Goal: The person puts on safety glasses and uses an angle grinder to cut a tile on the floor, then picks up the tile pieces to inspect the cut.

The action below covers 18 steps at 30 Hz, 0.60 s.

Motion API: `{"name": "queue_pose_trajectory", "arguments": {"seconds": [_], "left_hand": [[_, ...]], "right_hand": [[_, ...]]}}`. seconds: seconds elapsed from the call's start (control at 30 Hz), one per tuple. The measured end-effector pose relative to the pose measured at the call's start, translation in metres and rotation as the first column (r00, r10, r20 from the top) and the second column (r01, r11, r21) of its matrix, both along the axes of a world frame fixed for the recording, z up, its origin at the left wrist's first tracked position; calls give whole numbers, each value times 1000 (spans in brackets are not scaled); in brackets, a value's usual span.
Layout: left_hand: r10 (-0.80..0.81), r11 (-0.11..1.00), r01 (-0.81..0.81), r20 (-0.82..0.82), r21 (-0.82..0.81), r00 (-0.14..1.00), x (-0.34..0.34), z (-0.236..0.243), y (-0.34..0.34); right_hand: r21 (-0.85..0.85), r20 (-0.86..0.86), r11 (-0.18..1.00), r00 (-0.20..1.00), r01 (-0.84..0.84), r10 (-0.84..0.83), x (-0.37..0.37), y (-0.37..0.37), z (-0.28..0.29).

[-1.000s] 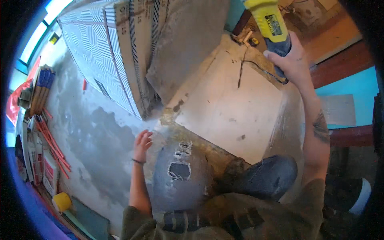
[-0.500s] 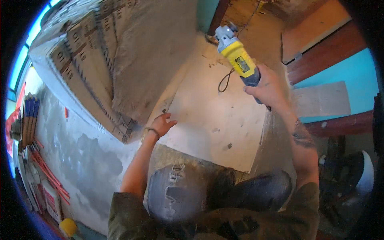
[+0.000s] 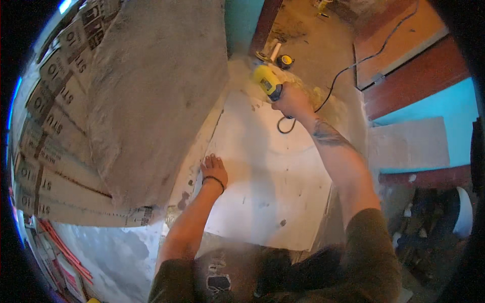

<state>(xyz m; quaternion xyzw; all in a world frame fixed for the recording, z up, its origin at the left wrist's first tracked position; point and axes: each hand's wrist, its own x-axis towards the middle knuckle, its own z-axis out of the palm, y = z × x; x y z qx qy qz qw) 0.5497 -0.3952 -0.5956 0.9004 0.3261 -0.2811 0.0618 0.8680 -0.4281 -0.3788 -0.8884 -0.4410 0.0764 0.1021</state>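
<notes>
My right hand (image 3: 295, 102) is wrapped round the dark rear grip of a yellow angle grinder (image 3: 267, 82). The grinder's head is blurred and sits at the far end of a large pale flat slab (image 3: 257, 151); whether its disc touches anything, I cannot tell. A dark cord (image 3: 331, 92) trails from the tool, with a loop hanging over the slab. Fingers stretched forward, my left hand (image 3: 214, 170) rests flat on the slab near its left edge and holds nothing.
Long cardboard cartons (image 3: 65, 131) are stacked at the left beside a big dusty grey sheet (image 3: 161, 96). A round black-and-yellow thing (image 3: 285, 61) lies beyond the grinder. Wooden panels (image 3: 399, 38) lean at the far right, near a grey rectangular piece (image 3: 409, 143). Red rods (image 3: 65, 252) lie lower left.
The grinder has gone from raised above the slab to low at its far end. My left hand has moved onto the slab and flattened. My view has shifted.
</notes>
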Motion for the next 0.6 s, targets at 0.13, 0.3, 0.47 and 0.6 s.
{"name": "queue_pose_trajectory", "arguments": {"seconds": [0.13, 0.3, 0.47, 0.6], "left_hand": [[52, 993, -47, 47, -104, 998, 5, 23, -9], [42, 996, -42, -1, -82, 999, -8, 12, -9], [59, 988, -58, 6, -143, 998, 0, 27, -9], [81, 985, -82, -12, -149, 997, 2, 25, -10]], "right_hand": [[-17, 78, 1000, 997, 7, -6, 34, 41, -43], [-123, 38, 992, 999, 18, -13, 47, 89, -81], [-90, 83, 996, 996, -10, 18, 65, 113, -123], [-48, 125, 999, 992, -13, 19, 77, 127, -153]]}}
